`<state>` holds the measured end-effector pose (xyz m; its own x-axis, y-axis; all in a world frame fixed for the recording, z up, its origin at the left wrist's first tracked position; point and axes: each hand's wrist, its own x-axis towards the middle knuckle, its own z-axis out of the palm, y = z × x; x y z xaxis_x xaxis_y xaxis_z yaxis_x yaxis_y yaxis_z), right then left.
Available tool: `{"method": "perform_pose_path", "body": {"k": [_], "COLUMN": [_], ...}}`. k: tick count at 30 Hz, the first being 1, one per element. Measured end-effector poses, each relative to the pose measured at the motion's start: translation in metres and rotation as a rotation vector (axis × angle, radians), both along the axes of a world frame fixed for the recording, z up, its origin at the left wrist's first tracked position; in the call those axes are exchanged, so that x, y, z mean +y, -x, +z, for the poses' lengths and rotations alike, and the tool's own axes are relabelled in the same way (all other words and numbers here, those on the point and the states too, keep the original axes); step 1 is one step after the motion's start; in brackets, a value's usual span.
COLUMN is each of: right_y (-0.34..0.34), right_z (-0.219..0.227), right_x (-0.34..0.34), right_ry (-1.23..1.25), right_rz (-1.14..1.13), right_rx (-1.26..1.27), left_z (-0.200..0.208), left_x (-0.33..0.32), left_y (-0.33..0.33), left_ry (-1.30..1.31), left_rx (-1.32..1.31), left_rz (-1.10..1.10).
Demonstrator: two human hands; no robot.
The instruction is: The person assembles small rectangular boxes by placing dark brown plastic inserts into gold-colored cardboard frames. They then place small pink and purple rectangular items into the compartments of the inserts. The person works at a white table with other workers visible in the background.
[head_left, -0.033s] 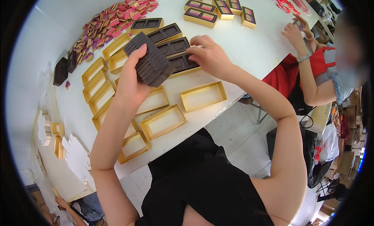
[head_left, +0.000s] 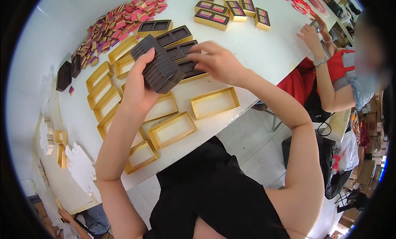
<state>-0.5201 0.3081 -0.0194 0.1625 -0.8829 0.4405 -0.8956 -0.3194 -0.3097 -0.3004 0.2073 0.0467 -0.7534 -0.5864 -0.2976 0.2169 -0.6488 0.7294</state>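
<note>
My left hand (head_left: pixel 138 88) is raised over the white table (head_left: pixel 264 53) and grips a thick stack of dark brown ribbed tray inserts (head_left: pixel 159 68). My right hand (head_left: pixel 216 61) reaches left just past the stack. Its thumb and fingers pinch the edge of one dark two-pocket insert (head_left: pixel 186 68) that lies in a gold box. Two more gold boxes with dark inserts (head_left: pixel 175 35) sit just beyond it. Empty gold boxes (head_left: pixel 214 102) lie below my hands near the table's front edge.
More empty gold boxes (head_left: pixel 99 76) run down the left side. A pile of small pink and red packets (head_left: pixel 119 24) lies at the far left. Filled boxes (head_left: pixel 212 17) stand at the back. Another person's hand (head_left: pixel 309 35) works at the right. White card pieces (head_left: pixel 80 164) lie lower left.
</note>
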Motion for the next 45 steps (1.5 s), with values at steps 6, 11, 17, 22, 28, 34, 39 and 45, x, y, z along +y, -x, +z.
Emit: {"method": "perform_pose_path", "body": {"k": [6, 11, 17, 22, 28, 34, 39, 45], "right_y": [0.003, 0.009, -0.058, -0.036, -0.029, -0.051, -0.073, -0.066], "right_z": [-0.018, -0.005, 0.068, 0.083, 0.064, 0.026, 0.006, 0.009], "right_x": [-0.023, -0.045, 0.011, 0.057, 0.113, 0.103, 0.096, 0.094], "right_ry": [-0.15, -0.137, -0.312, -0.233, -0.023, -0.15, -0.087, -0.097], "right_rz": [0.195, 0.196, 0.124, -0.049, -0.152, -0.041, -0.123, -0.054], "right_rx": [0.259, -0.188, -0.988, -1.355, 0.154, 0.151, 0.066, 0.13], "left_z": [-0.004, -0.003, 0.0, 0.008, 0.011, -0.014, -0.019, -0.026], "left_x": [-0.008, 0.001, 0.023, 0.035, 0.043, 0.067, 0.066, 0.072], "left_y": [-0.004, 0.006, 0.0, -0.016, -0.07, -0.068, -0.061, -0.062], "left_ry": [0.067, 0.112, 0.358, 0.475, -0.147, -0.178, -0.176, -0.225], "left_rx": [0.018, 0.046, 0.076, 0.05, 0.13, -0.049, 0.0, -0.047], "left_rz": [0.106, 0.072, 0.036, 0.077, -0.029, 0.005, 0.015, 0.065]}}
